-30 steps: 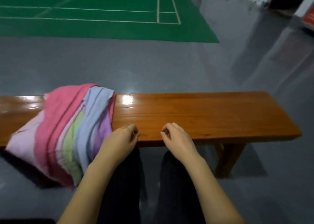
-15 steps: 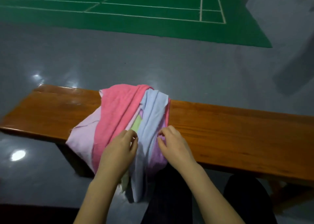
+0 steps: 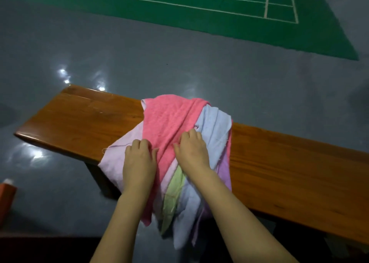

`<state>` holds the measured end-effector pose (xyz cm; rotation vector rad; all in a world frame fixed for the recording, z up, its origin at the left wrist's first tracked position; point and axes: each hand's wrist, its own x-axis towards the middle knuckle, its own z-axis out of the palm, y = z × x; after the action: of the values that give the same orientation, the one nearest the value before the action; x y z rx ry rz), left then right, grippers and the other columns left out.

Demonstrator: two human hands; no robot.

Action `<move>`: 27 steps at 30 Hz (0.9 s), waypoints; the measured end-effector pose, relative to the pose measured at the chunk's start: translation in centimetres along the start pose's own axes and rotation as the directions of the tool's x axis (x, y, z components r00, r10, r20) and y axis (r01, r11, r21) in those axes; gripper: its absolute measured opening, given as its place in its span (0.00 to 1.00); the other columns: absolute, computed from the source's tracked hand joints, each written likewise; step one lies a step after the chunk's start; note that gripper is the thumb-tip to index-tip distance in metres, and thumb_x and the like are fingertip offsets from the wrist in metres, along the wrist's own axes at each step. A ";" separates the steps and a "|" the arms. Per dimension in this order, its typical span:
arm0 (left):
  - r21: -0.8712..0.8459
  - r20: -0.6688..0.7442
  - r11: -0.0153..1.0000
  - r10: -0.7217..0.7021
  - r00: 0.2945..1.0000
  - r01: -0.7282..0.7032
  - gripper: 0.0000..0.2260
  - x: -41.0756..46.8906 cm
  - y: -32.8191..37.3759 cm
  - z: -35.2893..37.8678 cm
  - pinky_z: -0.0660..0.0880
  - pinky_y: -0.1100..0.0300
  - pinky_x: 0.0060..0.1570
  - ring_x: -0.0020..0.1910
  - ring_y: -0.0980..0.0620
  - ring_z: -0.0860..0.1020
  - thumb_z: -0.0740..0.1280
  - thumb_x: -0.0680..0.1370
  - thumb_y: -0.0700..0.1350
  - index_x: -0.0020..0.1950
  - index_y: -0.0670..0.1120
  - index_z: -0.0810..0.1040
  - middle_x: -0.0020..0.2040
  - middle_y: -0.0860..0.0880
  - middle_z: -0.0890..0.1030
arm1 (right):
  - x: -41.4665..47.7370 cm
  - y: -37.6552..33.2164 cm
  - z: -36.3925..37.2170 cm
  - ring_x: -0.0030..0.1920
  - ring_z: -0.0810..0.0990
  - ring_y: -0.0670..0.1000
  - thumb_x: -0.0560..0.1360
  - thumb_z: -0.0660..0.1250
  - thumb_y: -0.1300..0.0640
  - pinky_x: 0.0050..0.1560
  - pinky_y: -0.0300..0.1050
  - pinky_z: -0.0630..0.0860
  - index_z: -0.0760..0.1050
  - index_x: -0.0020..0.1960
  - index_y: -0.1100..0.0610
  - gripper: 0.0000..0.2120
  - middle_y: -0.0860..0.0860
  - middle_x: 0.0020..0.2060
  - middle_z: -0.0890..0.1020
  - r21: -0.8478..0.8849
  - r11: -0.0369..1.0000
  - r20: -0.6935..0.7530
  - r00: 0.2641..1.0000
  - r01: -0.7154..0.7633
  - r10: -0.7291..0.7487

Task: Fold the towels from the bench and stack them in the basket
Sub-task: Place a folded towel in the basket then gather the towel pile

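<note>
A heap of towels lies across the wooden bench [image 3: 79,119] and hangs over its near edge. On top is a pink towel [image 3: 165,119], with a light blue towel [image 3: 215,127] to its right, a lilac towel [image 3: 114,161] to its left and a pale green towel [image 3: 175,188] between them. My left hand [image 3: 139,159] sits with curled fingers at the pink towel's left edge. My right hand [image 3: 191,151] bunches the pink fabric near the blue one. No basket is in view.
The bench runs on bare to the right [image 3: 289,172] and ends at the left. An orange-red object [image 3: 6,196] stands on the grey floor at the left edge. A green court mat [image 3: 199,7] lies beyond.
The view has swung left along the bench. Both hands moved from the bare bench edge onto the towel heap, further up onto the pink towel.
</note>
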<state>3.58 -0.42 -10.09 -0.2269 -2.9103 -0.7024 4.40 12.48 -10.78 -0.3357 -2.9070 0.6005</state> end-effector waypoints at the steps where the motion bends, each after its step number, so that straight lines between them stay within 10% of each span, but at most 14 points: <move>1: -0.013 0.007 1.000 0.001 1.000 -0.001 0.05 0.2 0.0 0.0 0.68 0.45 0.45 0.44 0.38 0.73 0.68 0.76 0.40 0.45 0.39 0.74 0.44 0.38 0.75 | 0.1 -0.1 0.2 0.53 0.76 0.64 0.72 0.70 0.59 0.52 0.54 0.74 0.77 0.48 0.66 0.10 0.63 0.49 0.78 -0.032 0.999 -0.011 1.000 0.004 -0.005; 5: -0.134 0.065 0.986 -0.091 0.994 0.099 0.08 1.1 0.0 -0.8 0.69 0.47 0.45 0.45 0.39 0.73 0.66 0.77 0.43 0.41 0.42 0.71 0.42 0.40 0.76 | 0.7 0.2 -0.7 0.63 0.68 0.60 0.80 0.59 0.57 0.62 0.50 0.62 0.71 0.60 0.64 0.13 0.60 0.60 0.72 -0.052 0.998 0.085 0.996 0.021 -0.016; 9: -0.303 -0.002 0.926 -0.238 0.971 0.226 0.08 1.3 3.0 -4.7 0.65 0.54 0.38 0.42 0.47 0.71 0.56 0.82 0.43 0.43 0.43 0.68 0.39 0.45 0.73 | 0.0 -1.0 -4.0 0.50 0.71 0.56 0.81 0.57 0.60 0.51 0.46 0.63 0.69 0.50 0.62 0.05 0.59 0.52 0.73 0.341 0.940 -0.064 0.998 0.019 0.003; 13: -0.617 0.004 0.745 -0.319 0.948 0.254 0.15 0.9 6.3 -7.3 0.63 0.59 0.42 0.43 0.52 0.71 0.52 0.83 0.52 0.57 0.41 0.68 0.46 0.48 0.74 | -0.6 -2.5 -6.8 0.35 0.67 0.45 0.80 0.58 0.61 0.41 0.42 0.65 0.66 0.41 0.52 0.10 0.47 0.34 0.70 0.900 0.435 -0.075 0.974 -0.026 0.214; 17: -0.805 0.340 0.448 -0.190 0.921 0.389 0.39 -2.0 7.0 -5.6 0.73 0.53 0.53 0.47 0.50 0.79 0.61 0.67 0.74 0.63 0.44 0.71 0.49 0.49 0.81 | -1.7 -2.2 -8.0 0.37 0.72 0.46 0.79 0.63 0.59 0.42 0.42 0.70 0.73 0.42 0.53 0.07 0.48 0.34 0.75 0.981 0.158 0.077 0.978 -0.109 0.195; 21: -0.795 0.286 0.529 -0.106 0.953 0.297 0.05 -4.4 7.4 -3.4 0.78 0.60 0.46 0.44 0.56 0.81 0.67 0.77 0.42 0.51 0.51 0.78 0.42 0.54 0.83 | -3.8 -0.4 -8.3 0.40 0.78 0.44 0.77 0.65 0.64 0.46 0.35 0.75 0.79 0.43 0.56 0.07 0.50 0.38 0.81 0.966 0.215 0.114 0.984 -0.141 0.135; 24: -0.907 0.285 0.282 -0.132 0.949 0.312 0.11 -4.4 8.5 -4.7 0.78 0.61 0.52 0.50 0.52 0.82 0.61 0.79 0.37 0.57 0.46 0.79 0.49 0.49 0.84 | -5.3 0.9 -8.6 0.48 0.79 0.41 0.79 0.63 0.59 0.52 0.31 0.73 0.80 0.51 0.56 0.07 0.47 0.47 0.82 0.940 0.308 0.076 0.969 -0.149 0.235; 27: -0.935 0.335 0.081 -0.117 0.935 0.345 0.13 -4.3 11.2 -6.1 0.77 0.51 0.57 0.55 0.45 0.80 0.60 0.81 0.40 0.63 0.40 0.75 0.56 0.41 0.82 | -6.6 1.5 -9.4 0.50 0.79 0.38 0.79 0.58 0.46 0.53 0.32 0.73 0.79 0.49 0.51 0.13 0.44 0.48 0.82 0.926 0.183 0.292 0.934 -0.330 0.208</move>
<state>10.41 6.10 -0.52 0.1082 -1.9415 -2.7660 12.84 15.73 -3.51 -0.6075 -1.8499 2.3503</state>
